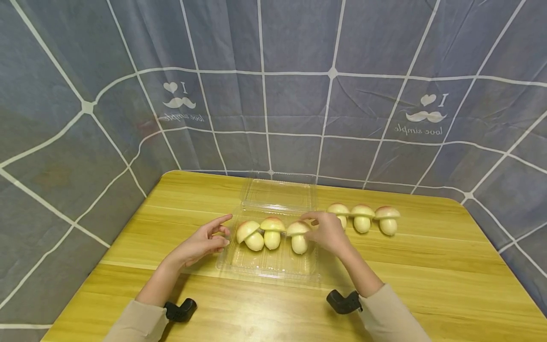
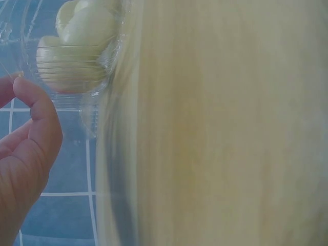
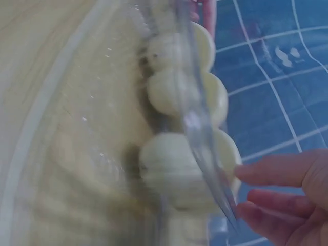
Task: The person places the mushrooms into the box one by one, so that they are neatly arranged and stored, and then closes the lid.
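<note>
A clear plastic clamshell box (image 1: 269, 273) lies on the table with its lid (image 1: 279, 192) tipped back. Three mushroom-shaped pieces with pale stems and reddish caps are inside: a tilted left one (image 1: 249, 232), an upright middle one (image 1: 272, 233) and a right one (image 1: 298, 240). My right hand (image 1: 328, 232) is at the right wall, its fingers (image 3: 277, 171) extended at the right piece's cap; whether they touch it is unclear. My left hand (image 1: 201, 243) hovers beside the left wall, fingers loosely bent, holding nothing. In the left wrist view, pieces (image 2: 72, 64) show through the plastic.
Three more mushroom-shaped pieces stand in a row right of the box: one partly behind my right hand (image 1: 338, 209), a middle one (image 1: 362, 218) and an outer one (image 1: 388, 221). Behind the wooden table (image 1: 427, 266) hangs a grey-blue curtain (image 1: 299, 104) with white lines.
</note>
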Motion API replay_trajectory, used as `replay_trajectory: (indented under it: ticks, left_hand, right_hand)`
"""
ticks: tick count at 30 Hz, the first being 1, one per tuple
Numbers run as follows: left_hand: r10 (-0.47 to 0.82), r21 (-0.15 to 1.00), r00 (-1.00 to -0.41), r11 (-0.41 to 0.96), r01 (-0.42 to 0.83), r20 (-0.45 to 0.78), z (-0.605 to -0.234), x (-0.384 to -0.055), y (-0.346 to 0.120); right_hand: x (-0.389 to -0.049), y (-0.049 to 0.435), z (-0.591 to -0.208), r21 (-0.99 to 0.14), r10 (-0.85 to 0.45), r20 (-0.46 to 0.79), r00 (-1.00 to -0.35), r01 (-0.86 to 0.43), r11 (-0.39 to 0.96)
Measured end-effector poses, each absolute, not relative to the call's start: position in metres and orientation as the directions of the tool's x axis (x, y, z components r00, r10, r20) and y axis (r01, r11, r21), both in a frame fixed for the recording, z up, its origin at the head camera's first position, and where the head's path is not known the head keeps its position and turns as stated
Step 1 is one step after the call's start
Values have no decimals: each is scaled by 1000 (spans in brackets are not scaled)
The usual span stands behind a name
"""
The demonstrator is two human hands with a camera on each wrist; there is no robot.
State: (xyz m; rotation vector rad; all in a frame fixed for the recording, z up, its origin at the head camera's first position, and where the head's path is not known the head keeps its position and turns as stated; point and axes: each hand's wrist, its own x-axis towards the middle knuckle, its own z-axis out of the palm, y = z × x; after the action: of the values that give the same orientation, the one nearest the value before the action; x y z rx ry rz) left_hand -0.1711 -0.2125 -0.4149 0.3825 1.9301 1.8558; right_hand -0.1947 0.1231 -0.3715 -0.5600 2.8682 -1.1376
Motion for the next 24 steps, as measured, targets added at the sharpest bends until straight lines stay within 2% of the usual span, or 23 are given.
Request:
replay_trajectory:
  ticks: [11, 24]
  left_hand:
    - [480, 993, -869, 68, -96, -117, -414, -171, -213]
    - [478, 992, -870, 65, -104, -123, -414, -171, -212]
  right_hand:
    - [-200, 163, -365, -819, -259, 82, -962, -213, 533]
    - [-197, 215, -363, -865, -150, 33, -988, -103, 491]
